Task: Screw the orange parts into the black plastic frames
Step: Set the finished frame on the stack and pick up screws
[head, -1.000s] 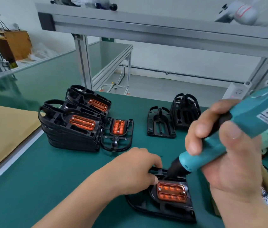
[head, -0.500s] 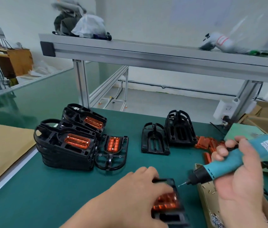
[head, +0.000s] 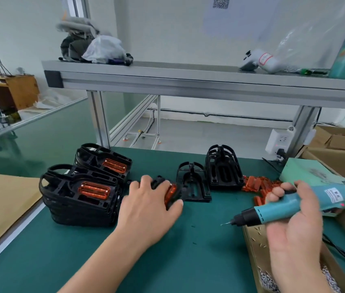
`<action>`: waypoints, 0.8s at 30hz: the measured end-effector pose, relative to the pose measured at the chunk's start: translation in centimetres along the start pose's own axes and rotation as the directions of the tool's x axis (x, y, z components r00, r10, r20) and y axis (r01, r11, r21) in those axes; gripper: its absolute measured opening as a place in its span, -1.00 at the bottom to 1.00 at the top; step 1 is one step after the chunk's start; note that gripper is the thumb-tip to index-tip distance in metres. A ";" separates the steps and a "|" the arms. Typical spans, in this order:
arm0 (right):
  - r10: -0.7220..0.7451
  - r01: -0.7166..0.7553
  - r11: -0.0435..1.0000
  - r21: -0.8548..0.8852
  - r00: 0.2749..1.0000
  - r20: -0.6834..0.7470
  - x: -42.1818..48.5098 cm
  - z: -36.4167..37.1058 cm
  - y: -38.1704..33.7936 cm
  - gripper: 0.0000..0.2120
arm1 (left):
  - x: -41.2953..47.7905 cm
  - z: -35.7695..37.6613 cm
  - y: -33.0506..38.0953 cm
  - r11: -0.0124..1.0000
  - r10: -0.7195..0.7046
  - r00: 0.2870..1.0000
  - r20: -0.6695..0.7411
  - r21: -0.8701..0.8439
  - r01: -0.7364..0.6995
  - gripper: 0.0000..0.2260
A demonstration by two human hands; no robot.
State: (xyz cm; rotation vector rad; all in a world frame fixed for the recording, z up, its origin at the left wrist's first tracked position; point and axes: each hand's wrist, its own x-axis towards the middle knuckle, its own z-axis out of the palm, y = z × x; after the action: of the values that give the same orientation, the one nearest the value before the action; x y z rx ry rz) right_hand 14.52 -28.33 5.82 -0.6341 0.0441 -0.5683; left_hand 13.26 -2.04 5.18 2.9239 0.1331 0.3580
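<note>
My left hand (head: 149,205) grips a black frame with an orange part (head: 171,192) fitted in it, holding it tilted just right of the two stacks of finished frames (head: 78,195). My right hand (head: 294,225) holds a teal electric screwdriver (head: 290,206), its bit pointing left above the green mat. A single bare black frame (head: 192,187) lies flat in the middle. Behind it to the right stands a stack of bare frames (head: 223,171). Loose orange parts (head: 254,185) lie heaped to its right.
A cardboard tray of small screws (head: 258,240) sits at the front right. A green box (head: 307,172) and cardboard cartons (head: 343,149) stand at the back right, next to a white socket strip (head: 278,141). An aluminium shelf (head: 188,81) runs overhead. Brown cardboard (head: 0,204) covers the left.
My left hand carried the finished frame from the near table edge up and left to the stacks. The screwdriver lifted off the frame and drew back to the right. The view tilted upward.
</note>
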 end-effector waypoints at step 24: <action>0.096 -0.090 0.994 -0.056 0.989 0.111 0.2 0.1 -0.2 -0.89 | 6.1 1.5 -0.2 0.979 -0.106 0.988 0.113 0.187 0.083 -0.40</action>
State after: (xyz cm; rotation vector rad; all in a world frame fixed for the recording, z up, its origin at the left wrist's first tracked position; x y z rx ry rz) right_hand 14.58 -28.52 6.09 -0.7092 -0.0184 -0.4418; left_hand 19.55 -1.45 5.15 3.0952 0.3010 0.1586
